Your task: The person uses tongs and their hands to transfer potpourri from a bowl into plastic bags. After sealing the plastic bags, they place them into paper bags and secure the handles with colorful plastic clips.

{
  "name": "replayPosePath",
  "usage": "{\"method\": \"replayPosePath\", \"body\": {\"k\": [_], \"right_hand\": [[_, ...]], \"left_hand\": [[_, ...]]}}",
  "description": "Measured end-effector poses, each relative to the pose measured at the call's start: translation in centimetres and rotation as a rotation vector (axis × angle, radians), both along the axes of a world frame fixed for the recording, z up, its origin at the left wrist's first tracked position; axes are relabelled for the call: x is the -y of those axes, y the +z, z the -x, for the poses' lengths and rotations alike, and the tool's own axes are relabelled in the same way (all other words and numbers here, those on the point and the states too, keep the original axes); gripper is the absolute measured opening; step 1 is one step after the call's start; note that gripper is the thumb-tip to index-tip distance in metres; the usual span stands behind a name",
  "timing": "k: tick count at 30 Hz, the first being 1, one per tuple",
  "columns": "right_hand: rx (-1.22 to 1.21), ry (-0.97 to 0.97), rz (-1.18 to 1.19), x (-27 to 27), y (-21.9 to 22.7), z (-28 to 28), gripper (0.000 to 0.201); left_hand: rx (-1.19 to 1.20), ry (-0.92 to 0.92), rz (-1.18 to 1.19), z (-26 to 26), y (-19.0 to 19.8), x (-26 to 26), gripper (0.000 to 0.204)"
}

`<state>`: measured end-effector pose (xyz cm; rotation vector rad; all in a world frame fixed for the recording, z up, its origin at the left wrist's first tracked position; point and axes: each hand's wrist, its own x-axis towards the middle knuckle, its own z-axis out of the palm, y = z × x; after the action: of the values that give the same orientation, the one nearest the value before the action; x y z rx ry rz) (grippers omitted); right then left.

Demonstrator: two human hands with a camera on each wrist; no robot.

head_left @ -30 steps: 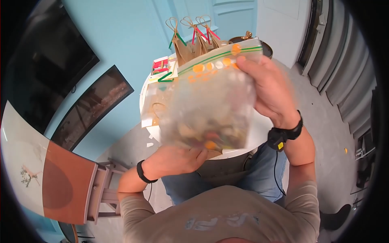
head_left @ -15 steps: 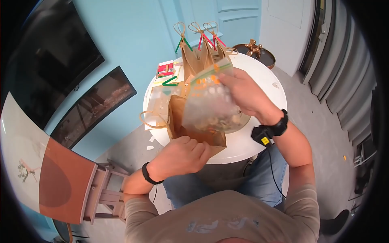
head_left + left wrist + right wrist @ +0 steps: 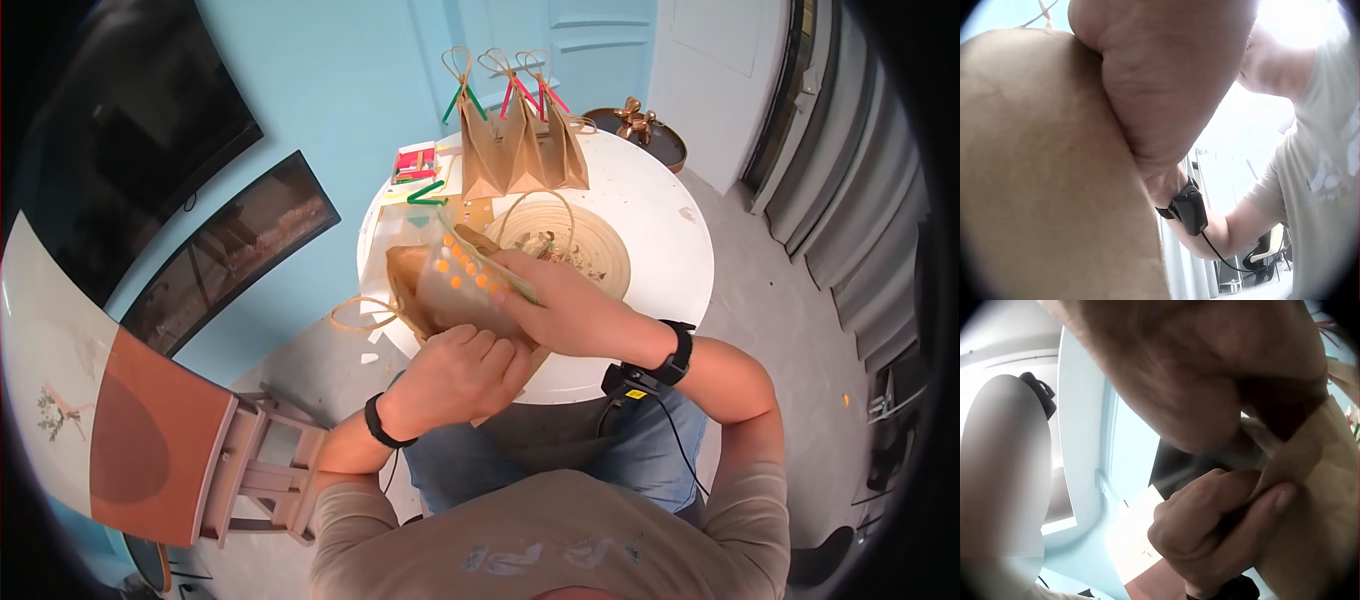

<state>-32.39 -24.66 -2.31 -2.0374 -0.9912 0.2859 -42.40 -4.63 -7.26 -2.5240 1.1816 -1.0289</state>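
A brown paper bag (image 3: 405, 268) with twisted handles stands open at the near edge of the table. My left hand (image 3: 455, 375) pinches its near rim; in the right wrist view the left thumb (image 3: 1266, 506) presses on the paper. My right hand (image 3: 570, 305) holds the top of a clear zip bag (image 3: 450, 265) printed with orange and white dots. That zip bag is tilted into the mouth of the paper bag, its lower part and contents hidden inside. In the left wrist view the paper bag's side (image 3: 1041, 175) fills much of the picture.
Behind lies a round wooden tray (image 3: 612, 235) with small dried bits. Three upright paper bags (image 3: 520, 160) with red or green clips stand at the table's back. Green strips (image 3: 427, 195) and a box of red pieces (image 3: 415, 165) lie at left.
My right hand has brought the zip bag down and left, from in front of my chest into the open paper bag. The left hand stays at the rim.
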Motion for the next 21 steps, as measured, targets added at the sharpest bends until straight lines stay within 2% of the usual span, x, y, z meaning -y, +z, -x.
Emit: {"method": "replayPosePath", "body": {"k": [1,4,7,10,11,14,17,20,21], "right_hand": [[0.007,0.010,0.073,0.1,0.6,0.4,0.046],[0.135,0.083,0.075,0.6,0.1,0.7,0.044],[0.096,0.131,0.133,1.8,2.7,1.3,0.040],[0.178,-0.009,-0.181,3.7,1.6,0.8,0.038],[0.133,-0.155,-0.208,4.0,1.0,0.1,0.039],[0.081,-0.368,0.050,3.6,0.4,-1.2,0.037],[-0.168,-0.247,0.028,2.7,-2.2,-4.3,0.032],[-0.357,-0.067,-0.130,1.5,-3.7,-6.2,0.020],[-0.235,-0.058,-0.156,1.1,-3.1,-6.1,0.017]], "left_hand": [[0.001,-0.001,0.004,0.0,0.2,0.0,0.029],[0.052,-0.030,0.025,-0.5,0.2,0.0,0.020],[0.098,-0.033,0.036,-0.2,0.4,0.0,0.017],[0.098,0.019,0.065,0.3,0.6,-0.1,0.016],[0.094,0.041,0.079,0.4,0.6,-0.1,0.016],[0.048,0.002,0.117,0.1,0.2,-0.3,0.025],[0.099,-0.067,0.116,-0.5,0.4,0.3,0.025],[0.116,-0.078,0.077,-0.5,1.1,0.3,0.024],[0.117,-0.087,0.087,-0.4,1.7,0.2,0.024]]}}
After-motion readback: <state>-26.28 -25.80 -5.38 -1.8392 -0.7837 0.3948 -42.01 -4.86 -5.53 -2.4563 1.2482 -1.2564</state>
